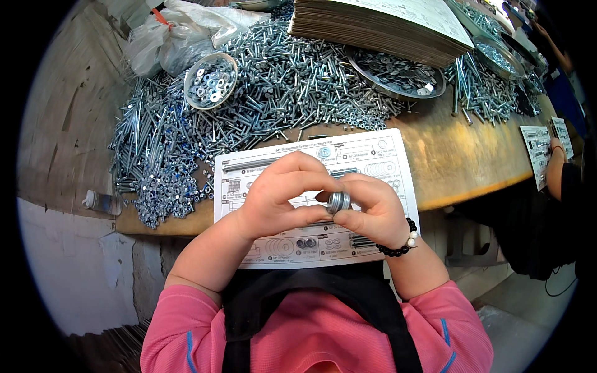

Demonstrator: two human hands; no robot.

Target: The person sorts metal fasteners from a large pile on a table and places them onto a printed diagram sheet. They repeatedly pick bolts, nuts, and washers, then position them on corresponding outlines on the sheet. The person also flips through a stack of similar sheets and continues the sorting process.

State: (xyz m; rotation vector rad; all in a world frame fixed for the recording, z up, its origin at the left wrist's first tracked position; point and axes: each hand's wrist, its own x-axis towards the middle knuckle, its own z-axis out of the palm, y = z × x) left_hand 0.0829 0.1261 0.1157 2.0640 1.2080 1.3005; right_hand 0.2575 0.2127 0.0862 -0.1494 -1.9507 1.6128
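Both hands are meeting at centre frame over a printed sheet [373, 163]. The left hand [280, 196] and right hand [367, 208] are together pinching a small stack of washers [338, 201], fingertips closed tight on it from both sides, the stack sitting just above the sheet's middle. A black bead bracelet [398, 245] is circling the right wrist.

Containers: a round bowl [211, 81] in the upper left is holding washers and nuts, resting on the bolt pile [273, 81]. A shallow metal dish [398, 74] at upper centre-right is holding more washers, partly tucked under a thick stack of sheets [379, 25]. Another dish [497, 56] at far upper right is holding small hardware, contents blurry. Clear plastic bags [168, 37] are lying bunched in the upper left corner.

Labels: the white rectangular sheet is lying at the near edge of the worktop [460, 161], showing black outline drawings of parts. Similar sheets [544, 149] are lying at the right edge, beside another person's hand [555, 146].
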